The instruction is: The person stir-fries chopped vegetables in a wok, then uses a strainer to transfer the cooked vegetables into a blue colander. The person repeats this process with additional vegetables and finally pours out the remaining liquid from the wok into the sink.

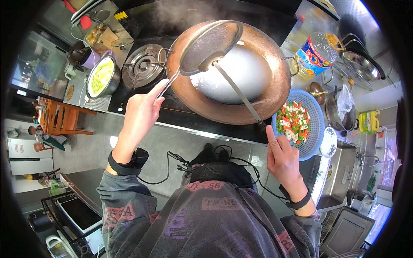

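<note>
My left hand (142,111) grips the thin metal handle of a round mesh strainer (211,45), tilted over a large wok (193,106). In my right hand (284,158) is the dark grip end of a long-handled wok spatula (237,90). Its brownish head overlaps the strainer's lower rim; whether they touch I cannot tell. Cloudy, bright liquid (238,84) fills the bottom of the wok, and steam rises behind it. Beside my right hand stands a blue plastic colander (317,129) with chopped red, green and white pieces (293,122) in it.
Left of the wok are a gas burner (143,66) and a metal pot (113,80) of pale green slices. To the right stand a large cooking oil bottle (314,56), a dark pan (335,113), a white plate (328,142) and a steel sink (338,171). Cables (167,161) hang near my legs.
</note>
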Action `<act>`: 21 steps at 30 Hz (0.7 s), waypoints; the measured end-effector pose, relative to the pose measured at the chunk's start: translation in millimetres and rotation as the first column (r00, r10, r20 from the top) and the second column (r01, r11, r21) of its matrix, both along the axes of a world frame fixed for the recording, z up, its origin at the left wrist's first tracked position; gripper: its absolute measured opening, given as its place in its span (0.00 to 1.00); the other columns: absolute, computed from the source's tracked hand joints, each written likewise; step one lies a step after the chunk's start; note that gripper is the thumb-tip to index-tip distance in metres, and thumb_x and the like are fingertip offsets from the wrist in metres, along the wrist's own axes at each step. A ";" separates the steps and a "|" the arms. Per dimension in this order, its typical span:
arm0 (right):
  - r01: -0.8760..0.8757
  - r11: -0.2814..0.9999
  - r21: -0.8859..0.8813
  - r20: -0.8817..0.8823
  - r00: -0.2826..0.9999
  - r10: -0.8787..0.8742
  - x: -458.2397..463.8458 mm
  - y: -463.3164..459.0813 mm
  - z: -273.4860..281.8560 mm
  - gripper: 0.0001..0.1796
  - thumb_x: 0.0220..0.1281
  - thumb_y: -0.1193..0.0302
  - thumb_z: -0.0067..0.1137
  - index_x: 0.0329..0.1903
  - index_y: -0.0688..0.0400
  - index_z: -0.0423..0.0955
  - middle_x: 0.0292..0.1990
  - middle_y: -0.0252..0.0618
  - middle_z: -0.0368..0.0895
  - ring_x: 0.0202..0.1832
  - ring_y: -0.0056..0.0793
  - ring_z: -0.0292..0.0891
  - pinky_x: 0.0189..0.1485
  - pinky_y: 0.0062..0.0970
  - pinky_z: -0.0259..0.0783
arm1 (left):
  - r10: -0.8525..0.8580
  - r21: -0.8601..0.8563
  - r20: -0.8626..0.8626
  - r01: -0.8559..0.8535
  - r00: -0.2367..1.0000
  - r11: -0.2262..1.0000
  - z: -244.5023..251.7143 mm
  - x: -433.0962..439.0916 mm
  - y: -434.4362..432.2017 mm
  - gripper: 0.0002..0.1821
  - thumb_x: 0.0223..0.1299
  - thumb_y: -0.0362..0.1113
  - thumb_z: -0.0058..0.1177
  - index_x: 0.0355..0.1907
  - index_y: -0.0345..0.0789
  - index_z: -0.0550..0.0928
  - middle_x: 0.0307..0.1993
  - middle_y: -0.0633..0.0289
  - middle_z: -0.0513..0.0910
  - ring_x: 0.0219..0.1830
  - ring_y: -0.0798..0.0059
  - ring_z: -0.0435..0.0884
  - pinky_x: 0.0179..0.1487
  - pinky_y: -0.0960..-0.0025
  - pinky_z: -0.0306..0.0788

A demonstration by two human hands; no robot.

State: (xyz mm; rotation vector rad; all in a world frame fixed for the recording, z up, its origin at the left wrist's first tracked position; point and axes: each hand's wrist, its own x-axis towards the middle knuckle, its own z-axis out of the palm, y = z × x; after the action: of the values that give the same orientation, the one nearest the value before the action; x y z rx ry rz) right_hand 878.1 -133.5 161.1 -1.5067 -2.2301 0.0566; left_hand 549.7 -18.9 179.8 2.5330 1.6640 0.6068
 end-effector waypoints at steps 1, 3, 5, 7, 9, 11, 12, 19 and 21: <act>0.005 1.000 -0.024 0.003 1.000 -0.005 -1.8 1.7 3.0 0.31 0.44 0.85 0.52 0.57 0.62 0.65 0.22 0.40 0.62 0.19 0.36 0.64 0.19 0.31 0.62 | 0.000 -0.001 -0.011 0.000 1.000 1.000 -1.1 -1.2 1.6 0.25 0.47 0.27 0.55 0.53 0.41 0.73 0.19 0.48 0.73 0.20 0.53 0.72 0.24 0.66 0.66; 0.001 1.000 -0.002 0.064 0.998 -0.001 -6.4 5.6 10.1 0.33 0.41 0.84 0.52 0.57 0.62 0.65 0.23 0.38 0.62 0.19 0.33 0.64 0.19 0.29 0.63 | -0.005 0.003 -0.030 0.005 1.000 1.000 -3.9 -4.4 6.6 0.25 0.47 0.27 0.55 0.53 0.41 0.73 0.21 0.48 0.75 0.21 0.53 0.74 0.25 0.65 0.66; -0.002 0.999 0.042 0.136 0.991 -0.004 -14.3 11.2 16.4 0.35 0.37 0.83 0.52 0.58 0.61 0.65 0.23 0.35 0.61 0.17 0.26 0.62 0.17 0.25 0.63 | -0.012 0.010 -0.027 0.013 1.000 1.000 -5.2 -11.2 13.8 0.25 0.47 0.27 0.56 0.53 0.41 0.73 0.23 0.48 0.76 0.24 0.53 0.75 0.26 0.64 0.67; 0.011 0.998 0.056 0.141 0.990 -0.019 -28.4 14.7 21.7 0.36 0.36 0.83 0.53 0.57 0.61 0.65 0.23 0.35 0.61 0.16 0.27 0.62 0.18 0.25 0.63 | -0.038 0.045 -0.009 0.038 0.999 0.998 -6.2 -22.4 22.3 0.25 0.47 0.27 0.56 0.53 0.41 0.73 0.24 0.48 0.76 0.24 0.53 0.75 0.26 0.63 0.67; 0.030 0.998 0.055 0.156 0.987 -0.038 -48.2 18.0 25.7 0.36 0.36 0.83 0.53 0.57 0.61 0.65 0.23 0.35 0.60 0.16 0.27 0.62 0.18 0.26 0.63 | -0.044 0.062 0.027 0.042 0.999 0.997 -5.6 -40.8 30.2 0.25 0.47 0.26 0.55 0.52 0.41 0.73 0.23 0.47 0.76 0.24 0.52 0.75 0.26 0.64 0.67; 0.017 0.997 0.078 0.132 0.991 -0.027 -75.4 25.1 27.6 0.36 0.35 0.84 0.52 0.57 0.62 0.65 0.23 0.36 0.60 0.16 0.27 0.62 0.18 0.26 0.63 | -0.036 0.072 0.060 0.032 0.998 0.997 -2.5 -68.6 38.0 0.25 0.48 0.26 0.55 0.52 0.42 0.74 0.23 0.46 0.75 0.23 0.52 0.75 0.25 0.65 0.67; 0.014 0.996 0.083 0.125 0.992 -0.024 -91.9 29.5 28.1 0.36 0.35 0.84 0.52 0.57 0.63 0.65 0.23 0.36 0.60 0.16 0.28 0.62 0.17 0.27 0.63 | -0.037 0.085 0.085 0.030 0.996 0.996 -0.6 -85.6 41.2 0.24 0.48 0.26 0.55 0.52 0.42 0.74 0.19 0.47 0.73 0.18 0.54 0.72 0.23 0.69 0.66; -0.008 0.997 0.071 0.004 1.000 0.008 -246.5 66.5 30.3 0.35 0.35 0.85 0.52 0.56 0.64 0.65 0.23 0.37 0.61 0.17 0.29 0.63 0.18 0.27 0.62 | 0.119 -0.051 0.264 -0.110 0.957 0.993 17.8 -248.0 65.1 0.23 0.49 0.29 0.55 0.52 0.43 0.74 0.20 0.48 0.74 0.15 0.61 0.70 0.26 0.70 0.67; -0.041 0.996 0.074 -0.003 0.999 0.041 -289.3 78.7 32.3 0.35 0.35 0.85 0.52 0.56 0.64 0.67 0.23 0.37 0.61 0.17 0.28 0.63 0.18 0.27 0.63 | 0.220 -0.113 0.261 -0.196 0.940 0.974 22.9 -298.7 65.1 0.22 0.50 0.30 0.55 0.52 0.41 0.74 0.29 0.47 0.78 0.17 0.62 0.73 0.27 0.70 0.69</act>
State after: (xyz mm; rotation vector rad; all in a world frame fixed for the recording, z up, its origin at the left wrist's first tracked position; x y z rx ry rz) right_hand 588.8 -54.8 193.4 -1.4203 -2.2349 -0.0103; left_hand 251.1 46.2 202.7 2.1160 1.8217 0.8363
